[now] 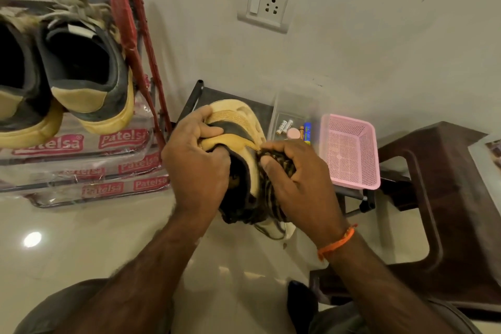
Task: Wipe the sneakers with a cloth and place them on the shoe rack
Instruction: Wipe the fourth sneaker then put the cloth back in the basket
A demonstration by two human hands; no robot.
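1. The left hand grips a tan and dark sneaker at its heel end: the thumb lies along the outside of the heel and the other fingers curl over the collar into the opening.
2. The right hand is curled round a dark striped cloth and presses it against the sneaker's side, just beside the left hand.
3. The sneaker is held in the air, heel up and away from the person, in front of a low dark table that stands against the wall.
4. Left of the sneaker stands the shoe rack, a red frame with shelves wrapped in printed plastic.
5. Two more sneakers sit side by side on an upper shelf of the rack, heels toward the camera.
6. Right of the held sneaker a clear box holds a few batteries and a small round pinkish thing, probably a lid, though the view is too poor to tell.
7. A pink basket sits just right of that box.
8. Farther right is a dark brown plastic stool.
9. A wall socket is above the sneaker.
10. An orange thread band circles the right wrist.
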